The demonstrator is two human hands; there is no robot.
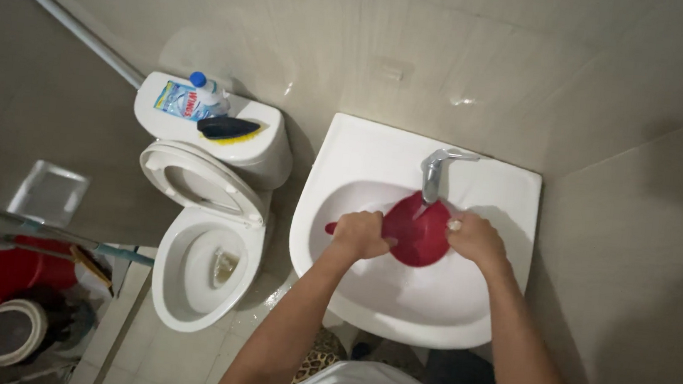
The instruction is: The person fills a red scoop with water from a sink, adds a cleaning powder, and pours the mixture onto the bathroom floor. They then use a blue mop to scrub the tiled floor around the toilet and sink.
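You are holding a red dipper over the white sink, right under the tap. Your left hand is closing its fingers around the dipper's handle; your right hand is curling at the rim, pinching something small and pale that I cannot make out. Keep the bowl level beneath the spout, I'd judge, so water is not spilling. Left of you, the toilet is standing open, with a bottle and brush on its tank; the floor tiles are looking wet.
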